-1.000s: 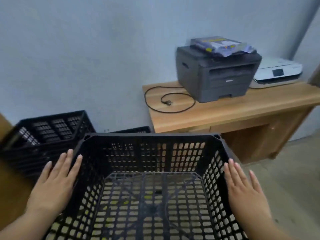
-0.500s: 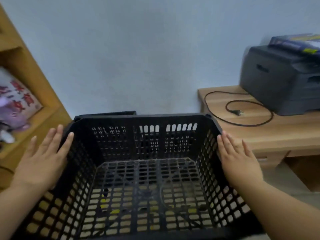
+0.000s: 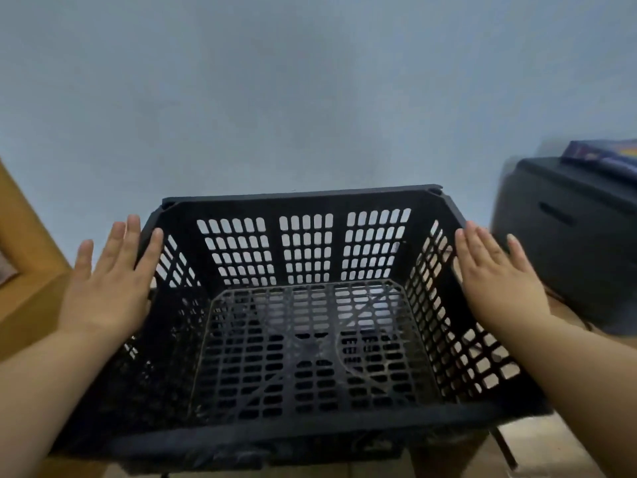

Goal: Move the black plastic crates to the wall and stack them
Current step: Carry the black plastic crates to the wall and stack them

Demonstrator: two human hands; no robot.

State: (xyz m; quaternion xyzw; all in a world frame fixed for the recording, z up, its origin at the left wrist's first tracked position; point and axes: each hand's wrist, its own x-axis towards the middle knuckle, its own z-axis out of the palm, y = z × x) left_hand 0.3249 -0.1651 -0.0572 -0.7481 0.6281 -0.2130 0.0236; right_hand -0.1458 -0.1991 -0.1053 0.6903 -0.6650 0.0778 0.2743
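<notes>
1 black plastic crate (image 3: 310,343) fills the near centre, its rim tilted a little toward the camera, an open box of perforated lattice walls and a grid floor with crossed diagonal ribs; the near rim is blurred. 2 bare hands press on its outer side walls: the left hand (image 3: 107,288) at 9 o'clock and the right hand (image 3: 499,281) at 3 o'clock, each flat with fingers stretched straight and slightly spread, palms against the plastic, nothing wrapped around the rim. the crate is clamped between the 2 palms, its far wall close before the wall (image 3: 310,98), which is smooth, pale blue-grey and matte at 12 o'clock. at 9 o'clock beyond the left hand stands 1 wooden shelf unit (image 3: 24,263), orange-brown with a flat ledge. at 2 o'clock sits 1 dark grey boxy printer (image 3: 568,243) with a glossy dark blue package (image 3: 606,158) on top. pale wood shows through the crate's right lattice.
</notes>
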